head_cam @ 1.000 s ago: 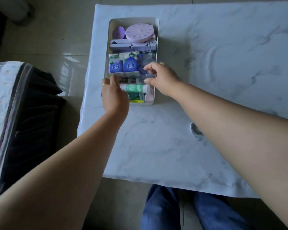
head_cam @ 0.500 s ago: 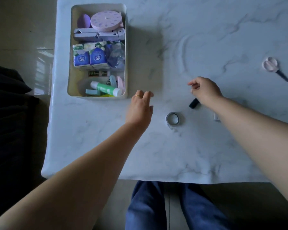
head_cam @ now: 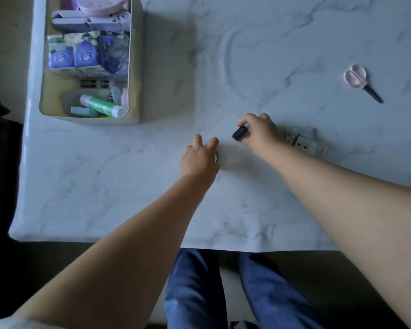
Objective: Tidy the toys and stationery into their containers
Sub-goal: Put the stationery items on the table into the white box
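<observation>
While her right hand (head_cam: 259, 132) pinches a small black clip (head_cam: 239, 134) to bin it, the left hand (head_cam: 199, 156) covers the grey tape ring (head_cam: 217, 157), grip unclear.

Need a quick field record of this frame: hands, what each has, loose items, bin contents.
left hand: over the tape roll, which is mostly hidden; grip cannot be told
right hand: pinches a small black object
loose on table: pink-handled scissors, far right; clear packet behind the right wrist
bin: far left corner of the table, open top
bin contents: green glue stick, blue-and-white cartons, purple items at the far end
</observation>
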`<state>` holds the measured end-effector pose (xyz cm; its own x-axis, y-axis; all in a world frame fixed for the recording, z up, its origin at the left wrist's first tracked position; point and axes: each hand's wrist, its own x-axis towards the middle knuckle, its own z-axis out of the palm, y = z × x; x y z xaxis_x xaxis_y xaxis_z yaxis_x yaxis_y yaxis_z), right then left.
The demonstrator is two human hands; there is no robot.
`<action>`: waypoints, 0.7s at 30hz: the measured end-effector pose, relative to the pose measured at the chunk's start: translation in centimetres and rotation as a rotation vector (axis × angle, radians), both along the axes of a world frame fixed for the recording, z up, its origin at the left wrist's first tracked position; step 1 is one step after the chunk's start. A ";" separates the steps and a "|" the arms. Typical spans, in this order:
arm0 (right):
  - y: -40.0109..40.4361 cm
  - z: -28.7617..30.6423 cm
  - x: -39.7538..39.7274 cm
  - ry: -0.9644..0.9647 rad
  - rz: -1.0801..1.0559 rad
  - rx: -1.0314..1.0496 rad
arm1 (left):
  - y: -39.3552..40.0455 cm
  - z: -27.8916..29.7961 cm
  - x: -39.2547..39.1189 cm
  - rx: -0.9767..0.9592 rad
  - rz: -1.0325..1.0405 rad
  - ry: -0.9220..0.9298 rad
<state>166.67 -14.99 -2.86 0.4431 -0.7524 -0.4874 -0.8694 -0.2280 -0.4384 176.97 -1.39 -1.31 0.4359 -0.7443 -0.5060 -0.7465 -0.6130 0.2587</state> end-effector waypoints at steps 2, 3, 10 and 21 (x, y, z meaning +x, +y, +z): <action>0.2 -0.3 0.0 0.050 0.009 -0.016 | -0.4 -0.1 -0.5 -0.013 0.061 0.014; 0.3 -0.5 0.0 0.077 0.019 -0.016 | -0.4 0.0 -0.6 -0.020 0.091 0.027; 1.2 1.1 3.8 0.009 0.021 0.042 | 0.9 3.9 3.3 -0.164 0.188 -0.005; 4.0 10.5 20.9 -0.387 0.179 0.107 | 3.2 9.9 20.2 -0.295 0.477 -0.280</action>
